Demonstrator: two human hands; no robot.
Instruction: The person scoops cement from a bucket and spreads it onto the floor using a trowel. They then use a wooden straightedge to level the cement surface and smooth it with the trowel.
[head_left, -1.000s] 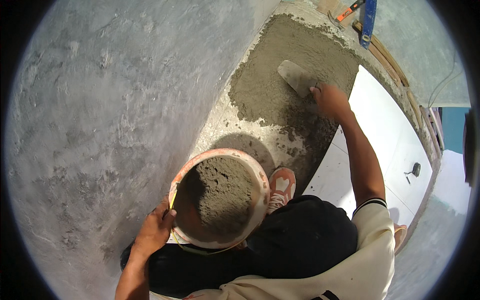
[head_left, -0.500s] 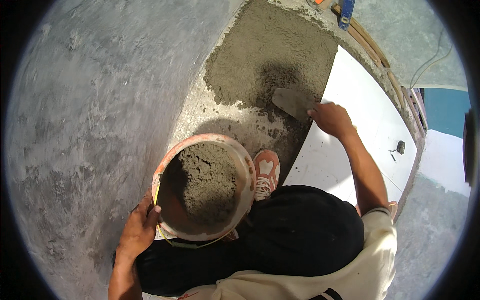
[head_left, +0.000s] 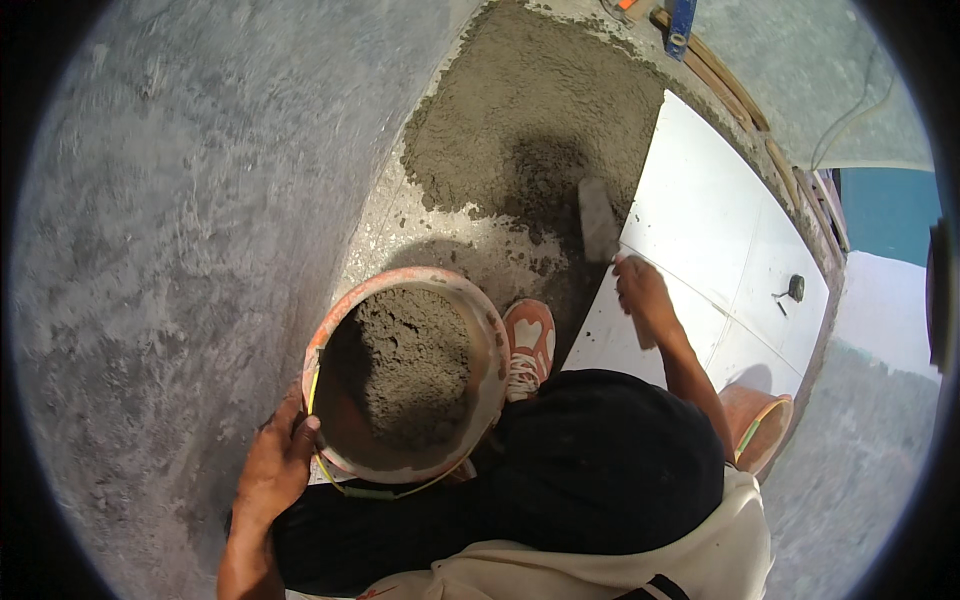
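My left hand (head_left: 275,462) grips the rim of an orange-red bucket (head_left: 490,318) on its left side, thumb over the edge. Grey, crumbly mortar (head_left: 420,360) lies heaped inside, and a yellow wire handle hangs at the near side. My right hand (head_left: 648,300) is closed round the handle of a trowel (head_left: 599,222). Its flat, mortar-stained blade points away from me, over the edge between the mortar bed (head_left: 530,90) and the white tiles (head_left: 690,190). A dark hollow shows in the bed, left of the blade.
A grey plastered wall (head_left: 200,220) runs along the left. On the tiles sits a small dark tape measure (head_left: 796,288). A second bucket (head_left: 762,432) stands by my right arm. Wooden strips (head_left: 725,80) and a blue spirit level (head_left: 680,28) lie far right. My shoe (head_left: 528,345) is beside the bucket.
My right hand has drawn back toward me, and the trowel blade has swung from pointing left to pointing away. The second bucket has come into sight. My left hand keeps its hold.
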